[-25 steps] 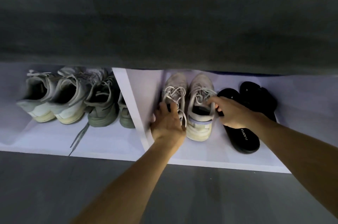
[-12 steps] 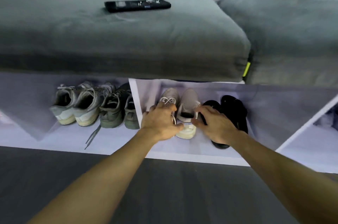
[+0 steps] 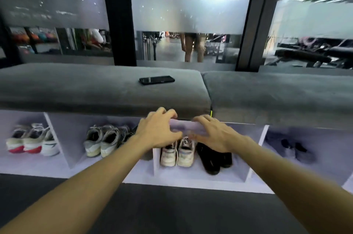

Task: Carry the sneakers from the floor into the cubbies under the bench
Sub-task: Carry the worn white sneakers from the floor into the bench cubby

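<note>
A pair of pale beige sneakers (image 3: 176, 154) stands side by side in a white cubby (image 3: 198, 177) under the grey cushioned bench (image 3: 99, 88), heels toward me. My left hand (image 3: 159, 130) hovers above and in front of them with fingers loosely curled, holding nothing. My right hand (image 3: 214, 133) is beside it, fingers spread and relaxed, also empty. Both hands are apart from the sneakers and partly hide the cubby's upper opening.
Black slides (image 3: 214, 159) lie right of the beige pair in the same cubby. Grey sneakers (image 3: 103, 142) fill the cubby to the left, red-soled ones (image 3: 28, 144) the far-left one, dark shoes (image 3: 294, 149) the right one. A black phone (image 3: 156, 80) lies on the bench.
Both hands have let go of the beige sneakers and drawn back and up out of the cubby. My view has risen, showing the bench top and the glass wall behind.
</note>
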`<control>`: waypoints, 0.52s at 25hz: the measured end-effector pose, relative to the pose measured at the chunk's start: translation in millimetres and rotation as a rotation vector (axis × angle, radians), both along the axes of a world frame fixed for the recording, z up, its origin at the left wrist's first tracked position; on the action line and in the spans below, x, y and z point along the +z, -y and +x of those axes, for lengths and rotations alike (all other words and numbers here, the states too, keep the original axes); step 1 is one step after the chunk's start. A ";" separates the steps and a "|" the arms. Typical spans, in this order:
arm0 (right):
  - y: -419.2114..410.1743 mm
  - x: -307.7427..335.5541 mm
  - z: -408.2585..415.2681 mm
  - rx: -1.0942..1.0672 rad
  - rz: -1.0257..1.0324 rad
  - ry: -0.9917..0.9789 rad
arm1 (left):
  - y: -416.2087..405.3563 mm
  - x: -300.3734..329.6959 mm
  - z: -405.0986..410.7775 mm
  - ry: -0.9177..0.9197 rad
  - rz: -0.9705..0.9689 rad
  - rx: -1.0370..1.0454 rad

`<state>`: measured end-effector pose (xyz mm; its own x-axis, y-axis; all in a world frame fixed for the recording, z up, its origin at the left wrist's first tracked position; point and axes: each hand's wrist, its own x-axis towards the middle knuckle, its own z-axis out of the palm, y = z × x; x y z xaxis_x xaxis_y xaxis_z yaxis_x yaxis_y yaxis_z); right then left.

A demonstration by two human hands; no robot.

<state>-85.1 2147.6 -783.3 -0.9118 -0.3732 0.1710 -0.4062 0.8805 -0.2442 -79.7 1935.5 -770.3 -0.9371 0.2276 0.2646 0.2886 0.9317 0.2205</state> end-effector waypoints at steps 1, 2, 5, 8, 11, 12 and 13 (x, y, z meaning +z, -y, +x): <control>-0.9 28.0 16.9 0.001 0.000 -0.047 | -0.1 25.1 16.5 -0.039 0.022 -0.019; -2.3 54.9 31.8 -0.009 0.006 -0.077 | -1.0 48.2 30.3 -0.067 0.032 -0.039; -10.3 130.6 61.4 -0.014 0.029 -0.175 | -4.5 114.5 58.4 -0.173 0.032 -0.046; -24.7 196.4 73.8 -0.017 0.047 -0.246 | -12.8 180.6 69.0 -0.251 0.069 -0.050; -36.5 262.8 74.7 -0.021 0.094 -0.291 | -19.5 248.3 71.6 -0.278 0.067 -0.042; -38.5 293.7 76.1 -0.023 0.099 -0.301 | -22.0 278.0 73.5 -0.282 0.061 -0.040; -39.9 327.1 78.1 -0.018 0.108 -0.312 | -24.4 309.4 76.6 -0.284 0.060 -0.038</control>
<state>-7.0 2187.5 -456.2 -0.8281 -0.3888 0.4039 -0.4311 0.9022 -0.0153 -3.1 1959.9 -461.0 -0.8145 0.2369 0.5295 0.3809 0.9069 0.1801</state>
